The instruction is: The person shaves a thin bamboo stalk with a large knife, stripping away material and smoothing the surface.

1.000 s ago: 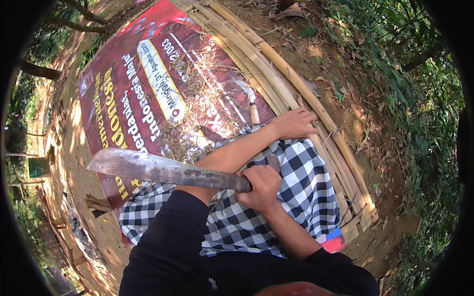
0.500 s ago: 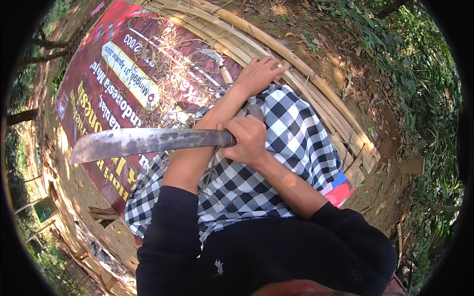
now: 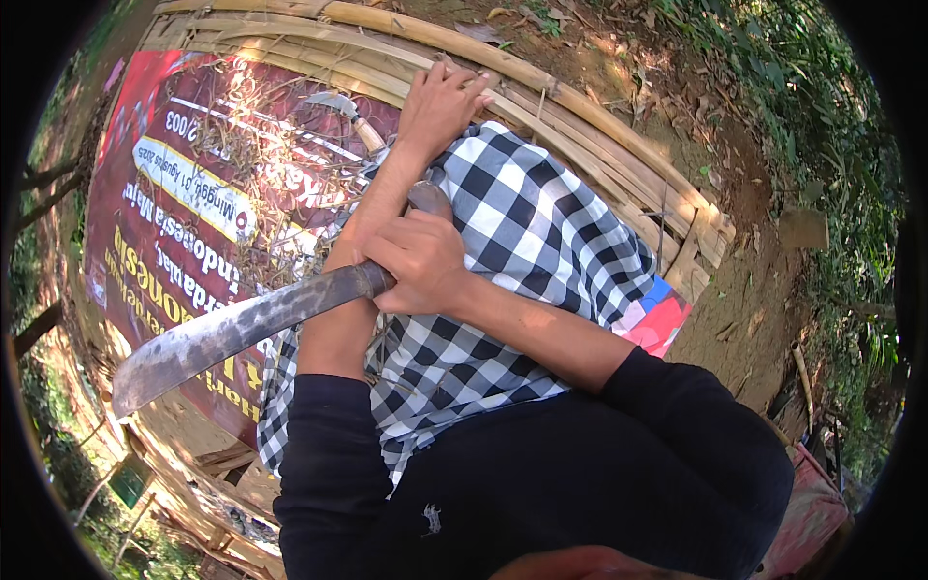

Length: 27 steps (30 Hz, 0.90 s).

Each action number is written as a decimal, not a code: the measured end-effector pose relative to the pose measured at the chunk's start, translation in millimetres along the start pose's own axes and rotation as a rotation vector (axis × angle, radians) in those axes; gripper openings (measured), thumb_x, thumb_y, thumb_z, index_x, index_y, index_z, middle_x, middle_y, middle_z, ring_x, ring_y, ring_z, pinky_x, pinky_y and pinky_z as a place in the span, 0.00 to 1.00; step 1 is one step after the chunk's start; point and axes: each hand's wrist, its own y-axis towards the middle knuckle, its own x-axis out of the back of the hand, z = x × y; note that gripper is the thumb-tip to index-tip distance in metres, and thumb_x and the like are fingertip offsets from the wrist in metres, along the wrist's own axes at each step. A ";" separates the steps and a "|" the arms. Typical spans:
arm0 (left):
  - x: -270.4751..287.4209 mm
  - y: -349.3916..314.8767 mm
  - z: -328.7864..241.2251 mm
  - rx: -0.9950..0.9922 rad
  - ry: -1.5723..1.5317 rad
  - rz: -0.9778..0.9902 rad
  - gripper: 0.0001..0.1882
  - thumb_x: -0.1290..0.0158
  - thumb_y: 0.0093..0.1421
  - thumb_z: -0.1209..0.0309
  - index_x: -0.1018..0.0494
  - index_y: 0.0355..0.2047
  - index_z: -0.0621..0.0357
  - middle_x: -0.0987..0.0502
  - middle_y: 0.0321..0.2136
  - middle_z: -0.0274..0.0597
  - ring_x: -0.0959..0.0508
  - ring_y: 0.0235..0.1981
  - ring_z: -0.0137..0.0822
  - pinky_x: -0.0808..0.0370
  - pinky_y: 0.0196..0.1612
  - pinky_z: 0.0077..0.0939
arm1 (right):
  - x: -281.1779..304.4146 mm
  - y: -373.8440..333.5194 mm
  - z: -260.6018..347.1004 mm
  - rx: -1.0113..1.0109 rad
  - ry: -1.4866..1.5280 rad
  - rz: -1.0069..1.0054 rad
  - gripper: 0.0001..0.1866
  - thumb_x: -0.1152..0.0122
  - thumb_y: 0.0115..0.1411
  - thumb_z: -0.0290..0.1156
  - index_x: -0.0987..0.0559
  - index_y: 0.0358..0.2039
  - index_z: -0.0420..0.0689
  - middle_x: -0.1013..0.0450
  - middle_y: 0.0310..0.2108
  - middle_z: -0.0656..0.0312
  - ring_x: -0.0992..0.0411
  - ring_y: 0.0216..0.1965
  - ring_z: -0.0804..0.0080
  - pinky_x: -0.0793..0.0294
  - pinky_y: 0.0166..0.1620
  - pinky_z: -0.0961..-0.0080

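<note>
My right hand [image 3: 416, 259] is wrapped round the handle of a machete [image 3: 256, 314]. Its broad, stained blade crosses over my left forearm and points to the lower left. My left hand [image 3: 440, 108] reaches to the far edge of the platform, where its bent fingers grip a bamboo strip [image 3: 382, 50]; the thumb side is partly hidden. Below both arms a black-and-white checked cloth [image 3: 527, 213] covers my lap. Close by my left hand, a small sickle [image 3: 350, 118] with a light wooden handle lies on a dark red printed banner [image 3: 106, 280].
Bamboo slats and a thick bamboo pole [image 3: 570, 89] edge the platform. Dry shavings [image 3: 280, 174] litter the banner. Bare soil with fallen leaves [image 3: 619, 63] and green bushes [image 3: 793, 106] border the far and right sides. A pale block [image 3: 804, 228] stands at the right.
Both hands have shifted left and slightly away in the picture, partly as the view turned. The machete's blade now tilts further down to the left. My left hand is on the bamboo in both.
</note>
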 end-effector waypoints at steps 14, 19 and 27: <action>1.9 13.9 7.0 -0.042 -0.209 0.024 0.06 0.47 0.62 0.68 0.22 0.38 0.42 0.26 0.36 0.35 0.25 0.44 0.36 0.38 0.56 0.47 | 1.5 1.6 -1.4 -0.032 -0.020 0.028 0.15 0.35 0.26 0.32 0.25 0.21 0.47 0.30 0.20 0.63 0.29 0.23 0.64 0.35 0.28 0.69; -0.8 13.5 18.4 0.036 -0.438 0.084 0.07 0.46 0.63 0.65 0.24 0.37 0.52 0.23 0.36 0.39 0.23 0.45 0.41 0.37 0.59 0.45 | 3.6 5.8 0.5 -0.014 0.017 0.070 0.17 0.34 0.27 0.31 0.23 0.25 0.47 0.31 0.19 0.63 0.29 0.22 0.64 0.34 0.28 0.68; -4.2 -5.7 17.4 0.010 -0.513 -0.013 0.09 0.43 0.58 0.71 0.22 0.40 0.53 0.23 0.39 0.41 0.26 0.48 0.44 0.35 0.58 0.42 | 2.8 4.8 -0.7 -0.023 0.018 0.086 0.17 0.35 0.28 0.30 0.23 0.25 0.47 0.32 0.18 0.62 0.30 0.22 0.63 0.34 0.28 0.68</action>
